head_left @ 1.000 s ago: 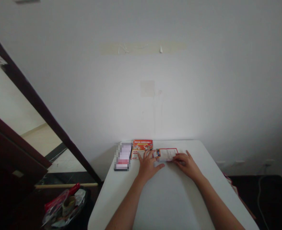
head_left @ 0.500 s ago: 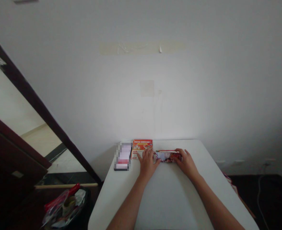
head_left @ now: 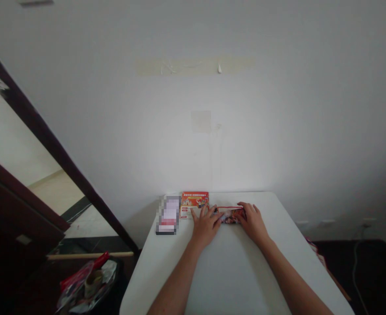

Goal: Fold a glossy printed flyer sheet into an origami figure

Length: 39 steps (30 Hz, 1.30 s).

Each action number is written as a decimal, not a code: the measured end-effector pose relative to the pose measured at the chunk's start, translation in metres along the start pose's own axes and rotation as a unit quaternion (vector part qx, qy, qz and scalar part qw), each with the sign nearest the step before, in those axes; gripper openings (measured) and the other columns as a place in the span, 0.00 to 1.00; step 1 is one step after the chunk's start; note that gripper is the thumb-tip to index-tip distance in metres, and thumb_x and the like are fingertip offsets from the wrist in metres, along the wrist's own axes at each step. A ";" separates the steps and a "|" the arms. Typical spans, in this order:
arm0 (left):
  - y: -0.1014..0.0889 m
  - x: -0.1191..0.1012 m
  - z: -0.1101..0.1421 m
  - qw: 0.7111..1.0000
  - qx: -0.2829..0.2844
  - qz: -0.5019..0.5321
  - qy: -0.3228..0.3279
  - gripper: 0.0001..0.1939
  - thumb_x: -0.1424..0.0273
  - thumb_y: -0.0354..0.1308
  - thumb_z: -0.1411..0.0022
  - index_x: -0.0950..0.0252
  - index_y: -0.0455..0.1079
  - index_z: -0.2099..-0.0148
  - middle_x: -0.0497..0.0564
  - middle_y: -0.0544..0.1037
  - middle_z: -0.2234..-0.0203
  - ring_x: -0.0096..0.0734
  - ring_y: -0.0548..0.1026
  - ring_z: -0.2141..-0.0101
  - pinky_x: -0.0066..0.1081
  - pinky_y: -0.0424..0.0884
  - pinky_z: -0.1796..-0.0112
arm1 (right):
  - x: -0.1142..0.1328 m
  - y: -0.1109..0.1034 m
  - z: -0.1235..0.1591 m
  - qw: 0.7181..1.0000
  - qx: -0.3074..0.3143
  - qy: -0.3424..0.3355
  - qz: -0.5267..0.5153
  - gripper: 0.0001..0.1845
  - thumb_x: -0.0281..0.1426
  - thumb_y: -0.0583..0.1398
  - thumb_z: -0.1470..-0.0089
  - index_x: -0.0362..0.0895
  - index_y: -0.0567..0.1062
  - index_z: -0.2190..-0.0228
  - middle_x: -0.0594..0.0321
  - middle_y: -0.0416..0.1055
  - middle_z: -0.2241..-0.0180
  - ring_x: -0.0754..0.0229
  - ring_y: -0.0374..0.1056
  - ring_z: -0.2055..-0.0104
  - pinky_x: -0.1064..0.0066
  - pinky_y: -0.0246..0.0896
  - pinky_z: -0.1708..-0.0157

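Folded printed paper between your two hands, far side of the table.
Your left hand: palm down, fingers fanned wide, thumb and forefinger on the left end of the folded paper; its other fingertips overlap the near right part of an orange-red leaflet, contact there unclear. Your right hand: fingers over the paper's right end, thumb bent in at the near side, gap narrow; whether it pinches the sheet, the view doesn't settle. Paper lies crosswise, dark picture side toward you, red line along the far edge. Left of the leaflet, just beside it: a phone-like device, screen blurred out. All on the white table, its far edge near the pale wall.
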<state>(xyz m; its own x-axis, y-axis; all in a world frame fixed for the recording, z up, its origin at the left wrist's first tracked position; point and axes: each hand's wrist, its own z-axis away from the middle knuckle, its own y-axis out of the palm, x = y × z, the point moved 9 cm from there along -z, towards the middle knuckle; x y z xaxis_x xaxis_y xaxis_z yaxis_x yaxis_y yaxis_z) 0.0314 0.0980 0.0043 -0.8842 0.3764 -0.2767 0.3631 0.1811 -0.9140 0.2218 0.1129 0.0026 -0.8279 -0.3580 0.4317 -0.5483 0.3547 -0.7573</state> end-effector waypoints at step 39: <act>-0.008 -0.004 -0.002 1.000 -0.021 -0.014 -0.002 0.17 0.59 0.46 0.29 0.43 0.69 0.43 0.45 0.73 0.46 0.46 0.60 0.41 0.73 0.26 0.41 | 0.001 0.000 0.014 0.996 -0.004 0.016 0.092 0.16 0.45 0.56 0.38 0.57 0.80 0.56 0.56 0.71 0.57 0.54 0.70 0.57 0.52 0.55 0.49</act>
<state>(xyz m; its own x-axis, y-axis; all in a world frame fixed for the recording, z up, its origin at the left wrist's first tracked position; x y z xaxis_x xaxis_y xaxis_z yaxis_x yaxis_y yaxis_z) 0.0327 0.0964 0.0135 -0.8953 0.3674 -0.2518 0.3500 0.2305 -0.9079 0.2225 0.1003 -0.0034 -0.9181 -0.2581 0.3009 -0.3870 0.4192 -0.8212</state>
